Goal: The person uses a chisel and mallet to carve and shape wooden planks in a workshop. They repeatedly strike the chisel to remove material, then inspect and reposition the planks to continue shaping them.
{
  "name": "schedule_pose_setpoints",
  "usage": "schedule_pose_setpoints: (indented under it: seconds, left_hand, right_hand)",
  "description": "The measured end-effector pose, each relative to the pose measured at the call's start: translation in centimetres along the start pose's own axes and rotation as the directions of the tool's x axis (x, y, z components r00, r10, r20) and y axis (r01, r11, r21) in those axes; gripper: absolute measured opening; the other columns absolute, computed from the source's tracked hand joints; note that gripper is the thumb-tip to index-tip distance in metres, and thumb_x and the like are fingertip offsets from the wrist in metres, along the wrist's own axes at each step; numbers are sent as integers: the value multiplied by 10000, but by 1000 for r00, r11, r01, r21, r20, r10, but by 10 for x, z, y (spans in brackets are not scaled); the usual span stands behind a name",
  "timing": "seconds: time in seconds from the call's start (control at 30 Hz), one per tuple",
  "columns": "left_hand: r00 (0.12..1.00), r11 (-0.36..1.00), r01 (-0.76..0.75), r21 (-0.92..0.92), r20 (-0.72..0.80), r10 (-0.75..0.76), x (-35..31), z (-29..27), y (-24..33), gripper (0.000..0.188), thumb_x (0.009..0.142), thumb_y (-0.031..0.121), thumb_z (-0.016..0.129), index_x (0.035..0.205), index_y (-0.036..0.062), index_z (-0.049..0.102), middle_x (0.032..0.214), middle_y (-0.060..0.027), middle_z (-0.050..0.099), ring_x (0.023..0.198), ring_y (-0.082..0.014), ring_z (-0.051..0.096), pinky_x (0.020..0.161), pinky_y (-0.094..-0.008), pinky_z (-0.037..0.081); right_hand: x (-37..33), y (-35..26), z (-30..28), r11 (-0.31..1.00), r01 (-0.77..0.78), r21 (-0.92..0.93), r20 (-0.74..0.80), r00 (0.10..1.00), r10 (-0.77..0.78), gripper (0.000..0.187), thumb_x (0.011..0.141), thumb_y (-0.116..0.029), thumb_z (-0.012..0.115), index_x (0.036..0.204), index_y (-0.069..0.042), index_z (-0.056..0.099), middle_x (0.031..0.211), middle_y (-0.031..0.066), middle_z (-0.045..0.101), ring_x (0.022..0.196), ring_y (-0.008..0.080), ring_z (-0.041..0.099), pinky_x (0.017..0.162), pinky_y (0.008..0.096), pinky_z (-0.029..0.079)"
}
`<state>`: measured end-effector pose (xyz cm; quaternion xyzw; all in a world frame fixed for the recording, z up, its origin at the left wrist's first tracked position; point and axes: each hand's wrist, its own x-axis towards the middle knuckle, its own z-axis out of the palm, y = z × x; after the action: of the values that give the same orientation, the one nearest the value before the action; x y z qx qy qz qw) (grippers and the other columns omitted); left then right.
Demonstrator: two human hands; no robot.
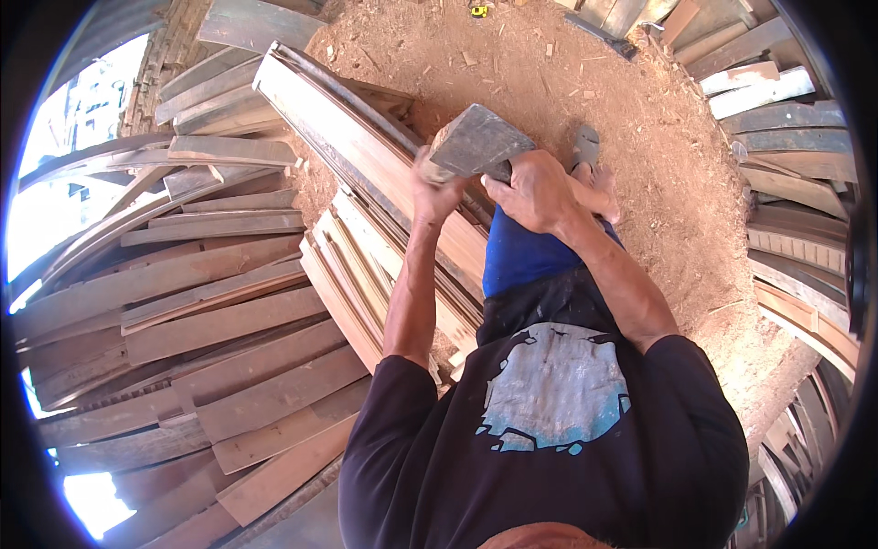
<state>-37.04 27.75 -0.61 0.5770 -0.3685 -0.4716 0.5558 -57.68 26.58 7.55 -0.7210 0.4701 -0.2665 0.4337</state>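
Observation:
A grey block-shaped object (482, 139) with a flat, worn face is held up in front of my body, tilted. My right hand (540, 190) is closed on a dark part at its right end. At the block's left end, my left hand (433, 190) is curled against its side; motion blurs the fingers. Below both hands runs a long wooden bench or beam (340, 134), with a pale plank along its top. Whether the block touches it I cannot tell.
Stacked boards (247, 357) fill the left side, and more timber (791, 146) lines the right. Pale strips of wood (352, 265) lean beside the bench. Sawdust and chips cover the floor (677, 174). A sandal (585, 145) and a small yellow item (479, 12) lie there.

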Motion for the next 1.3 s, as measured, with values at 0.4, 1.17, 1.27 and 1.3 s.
schedule_pose_setpoints:
  seconds: [0.4, 1.17, 1.27, 1.3]
  left_hand:
    - [980, 960, -155, 234, 159, 119, 8, 0, 17, 238, 802, 29, 749, 967, 58, 580, 813, 22, 620, 744, -66, 595, 677, -241, 504]
    - [978, 953, -115, 282, 202, 58, 9, 6, 11, 204, 794, 24, 726, 935, 55, 582, 795, 30, 618, 739, -59, 586, 663, -249, 494]
    - [969, 971, -145, 192, 227, 100, 7, 11, 5, 244, 797, 25, 711, 1028, 29, 636, 874, 0, 682, 809, -80, 627, 730, -266, 523]
    - [963, 976, -164, 142, 239, 127, 6, 17, 8, 267, 798, 26, 706, 1060, 21, 655, 905, -11, 706, 835, -88, 640, 756, -273, 533]
  right_hand:
    - [-15, -30, -20, 963, 161, 215, -260, 960, -103, 272, 875, -173, 746, 1096, -27, 684, 1010, 126, 707, 895, 254, 667, 839, 377, 519]
    - [-10, -34, -40, 977, 99, 188, -298, 954, -39, 224, 878, -133, 733, 1050, -2, 675, 977, 114, 703, 867, 206, 659, 812, 356, 529]
    - [8, -27, -28, 992, 39, -118, -146, 988, -56, 301, 862, -203, 705, 1094, -14, 673, 914, 173, 718, 830, 316, 696, 776, 418, 549]
    - [16, -18, -17, 961, -75, -266, -8, 997, 76, 328, 854, -226, 692, 1117, -31, 670, 903, 181, 718, 836, 349, 698, 771, 442, 552]
